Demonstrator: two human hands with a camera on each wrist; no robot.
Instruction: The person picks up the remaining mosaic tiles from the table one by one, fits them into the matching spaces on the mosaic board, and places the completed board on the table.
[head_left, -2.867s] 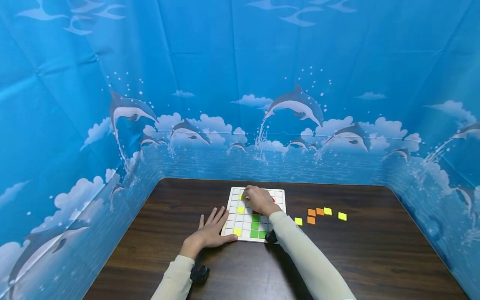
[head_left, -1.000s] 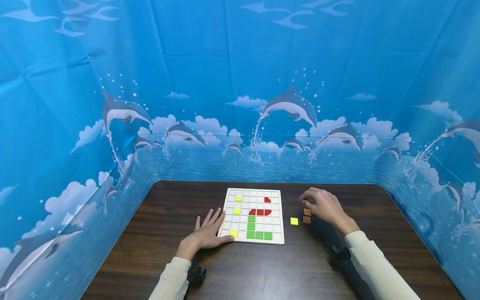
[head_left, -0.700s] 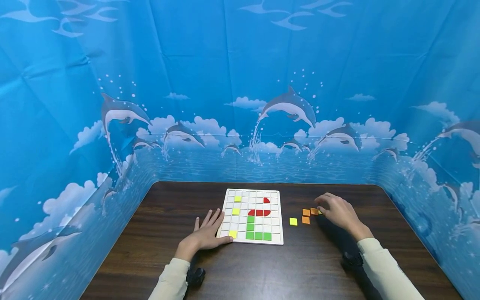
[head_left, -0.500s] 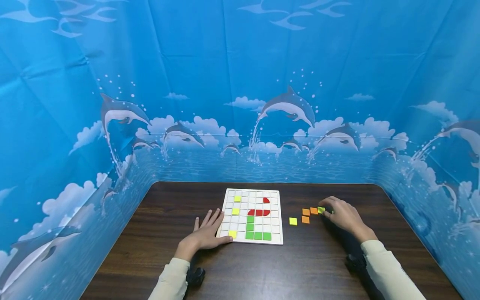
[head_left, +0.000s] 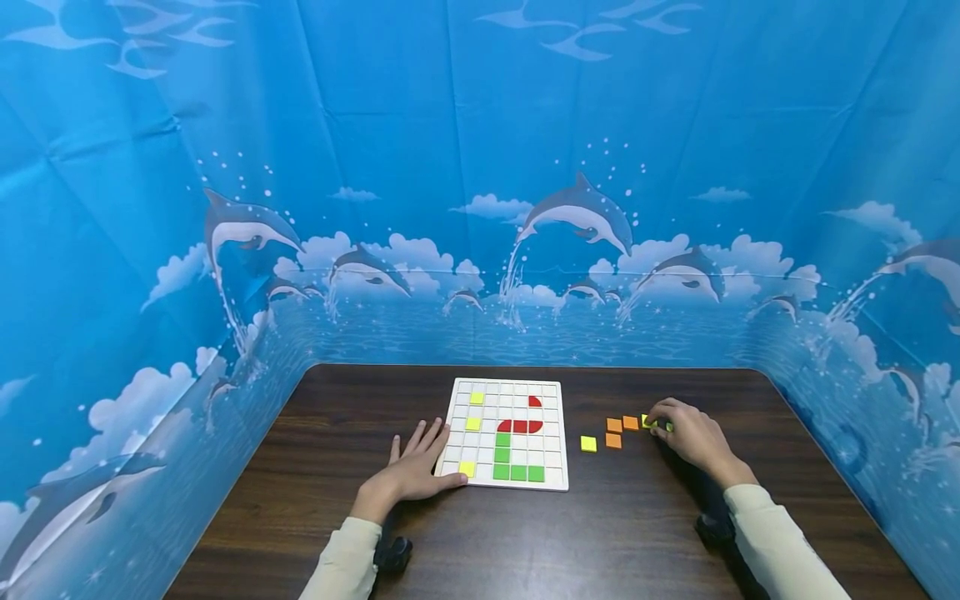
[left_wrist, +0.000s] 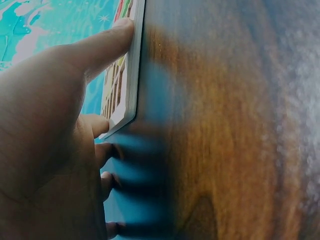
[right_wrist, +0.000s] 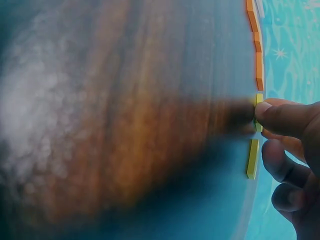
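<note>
A white grid board (head_left: 551, 481) lies on the table, with yellow, green and red pieces set in some of its squares. My left hand (head_left: 416, 465) rests spread at the board's left side. Its thumb (left_wrist: 107, 45) lies on the board's near edge, with the other fingers at and beyond the corner. To the right of the board, my right hand (head_left: 697, 437) pinches a yellow square tile (right_wrist: 259, 97) between thumb and index finger, low at the tabletop. Another yellow tile (right_wrist: 253, 159) lies just under the curled remaining fingers, mostly hidden by them in the head view.
Several orange tiles (head_left: 613, 441) lie in a small group between the board and my right hand. A single yellow tile (head_left: 588, 444) sits nearer the board. The dark wooden table (head_left: 525, 550) is walled by a blue dolphin-print curtain (head_left: 450, 167).
My right hand has left the board, reached past the orange tiles and come down on the yellow tile at their right. The left hand has kept its place at the board.
</note>
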